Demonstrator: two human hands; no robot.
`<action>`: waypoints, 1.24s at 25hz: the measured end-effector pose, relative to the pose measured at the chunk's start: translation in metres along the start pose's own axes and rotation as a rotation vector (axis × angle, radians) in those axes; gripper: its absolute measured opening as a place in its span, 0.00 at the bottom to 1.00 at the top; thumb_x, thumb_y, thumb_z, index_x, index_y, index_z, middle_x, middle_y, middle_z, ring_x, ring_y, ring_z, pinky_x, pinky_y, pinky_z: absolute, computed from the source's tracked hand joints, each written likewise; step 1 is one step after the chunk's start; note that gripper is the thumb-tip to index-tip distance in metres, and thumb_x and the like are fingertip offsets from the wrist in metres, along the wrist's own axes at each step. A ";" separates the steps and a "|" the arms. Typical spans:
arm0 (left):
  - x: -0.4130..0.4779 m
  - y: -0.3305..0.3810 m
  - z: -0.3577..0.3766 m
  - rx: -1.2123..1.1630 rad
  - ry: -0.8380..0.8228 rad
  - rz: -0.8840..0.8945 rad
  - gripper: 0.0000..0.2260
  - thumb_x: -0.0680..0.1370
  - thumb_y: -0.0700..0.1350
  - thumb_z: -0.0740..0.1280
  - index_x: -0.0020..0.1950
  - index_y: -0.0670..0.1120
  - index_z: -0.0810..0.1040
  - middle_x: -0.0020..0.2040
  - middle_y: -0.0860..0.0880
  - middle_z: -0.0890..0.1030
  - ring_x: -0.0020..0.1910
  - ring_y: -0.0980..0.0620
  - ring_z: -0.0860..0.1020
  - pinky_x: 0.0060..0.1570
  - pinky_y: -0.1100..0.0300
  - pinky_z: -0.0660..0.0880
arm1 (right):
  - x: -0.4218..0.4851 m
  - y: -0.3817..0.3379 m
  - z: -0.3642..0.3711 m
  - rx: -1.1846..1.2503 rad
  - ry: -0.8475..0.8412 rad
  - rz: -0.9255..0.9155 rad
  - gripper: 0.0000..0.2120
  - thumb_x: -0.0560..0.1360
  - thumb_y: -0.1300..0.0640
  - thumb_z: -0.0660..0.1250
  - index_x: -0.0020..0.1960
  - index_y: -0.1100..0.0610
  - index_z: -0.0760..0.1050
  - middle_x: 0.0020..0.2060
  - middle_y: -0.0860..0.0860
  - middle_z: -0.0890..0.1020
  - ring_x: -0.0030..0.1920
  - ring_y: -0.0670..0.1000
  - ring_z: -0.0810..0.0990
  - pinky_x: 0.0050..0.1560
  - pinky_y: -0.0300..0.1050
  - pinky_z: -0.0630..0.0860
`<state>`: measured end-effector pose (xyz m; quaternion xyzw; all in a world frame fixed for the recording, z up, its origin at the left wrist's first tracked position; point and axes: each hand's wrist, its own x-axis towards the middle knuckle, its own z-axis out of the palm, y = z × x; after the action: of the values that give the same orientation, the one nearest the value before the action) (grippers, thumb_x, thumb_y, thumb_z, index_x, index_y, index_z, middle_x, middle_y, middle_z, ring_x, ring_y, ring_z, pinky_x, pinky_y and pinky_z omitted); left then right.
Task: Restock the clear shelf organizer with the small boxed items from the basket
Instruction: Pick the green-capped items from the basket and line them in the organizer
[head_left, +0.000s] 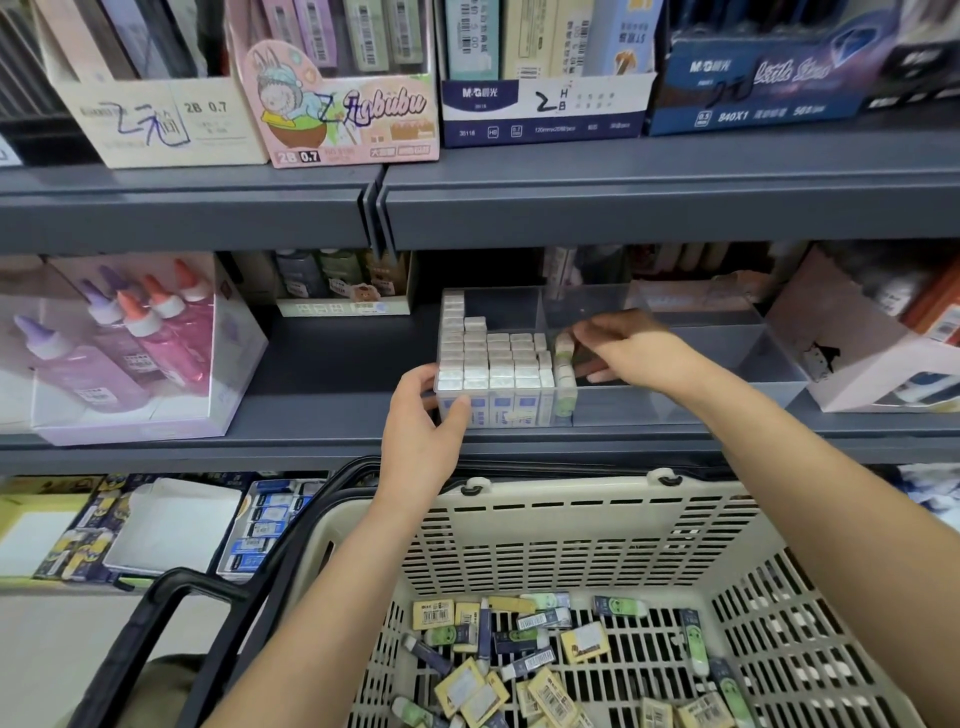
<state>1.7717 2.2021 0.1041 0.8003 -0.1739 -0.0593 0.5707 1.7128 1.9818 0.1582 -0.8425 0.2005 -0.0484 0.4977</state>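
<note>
While left of organizer (685, 411), glue bottles (156, 327).

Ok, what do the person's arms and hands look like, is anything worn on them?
No sleeves are in view: the left arm and right arm are bare. The left hand and right hand wear no gloves; no ring, watch or bracelet shows.

Along the front edge of the upper shelf (182, 208), a beige display box (156, 122), a pink cartoon box (343, 111), a white-and-blue box (545, 106) and a dark blue box (753, 93) are standing side by side. At the left end of the middle shelf (322, 364), capped glue bottles (171, 338) are standing in a clear case (231, 384).
</note>
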 end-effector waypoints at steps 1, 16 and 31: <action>0.000 0.000 0.000 0.000 0.000 0.000 0.17 0.76 0.44 0.67 0.63 0.50 0.68 0.56 0.57 0.75 0.54 0.61 0.74 0.48 0.70 0.69 | 0.001 -0.001 0.000 0.010 0.001 0.017 0.05 0.78 0.55 0.61 0.47 0.50 0.75 0.44 0.48 0.82 0.40 0.44 0.83 0.45 0.39 0.80; 0.001 0.001 0.001 0.023 0.004 0.028 0.14 0.76 0.45 0.67 0.58 0.56 0.66 0.52 0.62 0.73 0.52 0.65 0.74 0.45 0.72 0.69 | 0.006 -0.001 -0.001 -0.230 -0.021 0.109 0.03 0.76 0.55 0.65 0.46 0.51 0.77 0.41 0.49 0.83 0.41 0.47 0.83 0.49 0.43 0.79; -0.091 0.022 0.002 0.025 -0.113 0.252 0.11 0.75 0.52 0.62 0.56 0.62 0.68 0.52 0.64 0.72 0.53 0.64 0.73 0.50 0.72 0.70 | -0.132 0.027 0.029 -0.145 0.088 -0.167 0.06 0.72 0.49 0.64 0.45 0.38 0.75 0.38 0.36 0.80 0.41 0.33 0.77 0.42 0.24 0.72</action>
<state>1.6816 2.2257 0.1142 0.7747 -0.3055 -0.0298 0.5528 1.5926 2.0447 0.1365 -0.8872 0.1542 -0.1120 0.4202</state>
